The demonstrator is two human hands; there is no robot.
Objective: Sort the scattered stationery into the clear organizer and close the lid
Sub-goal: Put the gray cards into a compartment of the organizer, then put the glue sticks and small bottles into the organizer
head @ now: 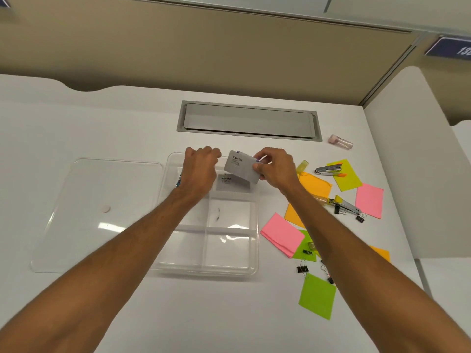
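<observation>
the grey business card [239, 167] i pinch by its edge in my right hand [276, 169] hangs tilted over the clear organizer's [209, 272] far compartment, likely to join the second card [233, 184] lying there, while my left hand [201, 166] curls at the far rim, grip unclear, perhaps steadying it.

A white desk [102, 118] with a grey cable hatch [248, 121] stands against beige partition panels [204, 47].

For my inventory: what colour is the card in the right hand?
The card is pale grey with dark print; head view.
</observation>
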